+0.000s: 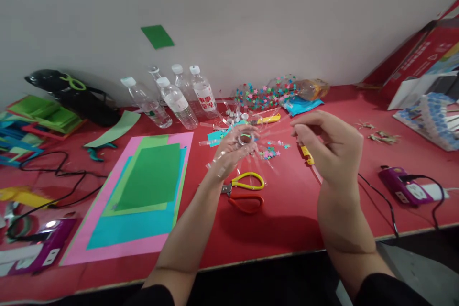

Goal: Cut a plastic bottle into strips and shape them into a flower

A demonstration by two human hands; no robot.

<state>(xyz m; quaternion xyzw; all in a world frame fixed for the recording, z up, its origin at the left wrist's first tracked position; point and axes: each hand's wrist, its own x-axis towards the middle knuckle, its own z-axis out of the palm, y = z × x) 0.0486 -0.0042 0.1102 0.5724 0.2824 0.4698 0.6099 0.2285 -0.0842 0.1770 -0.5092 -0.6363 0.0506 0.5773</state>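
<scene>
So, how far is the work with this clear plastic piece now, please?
The clear plastic piece already looks cut, with narrow strips spreading around its ring. It is in the left hand; the right hand has fingertips together beside it, though any grip on a strip is unclear. Perhaps left: the loose stars, still lying on the table. The scissors lie unheld.

Four white-capped bottles [203, 94] — two purple power strips [407, 185] — one pair of scissors [248, 182].
</scene>
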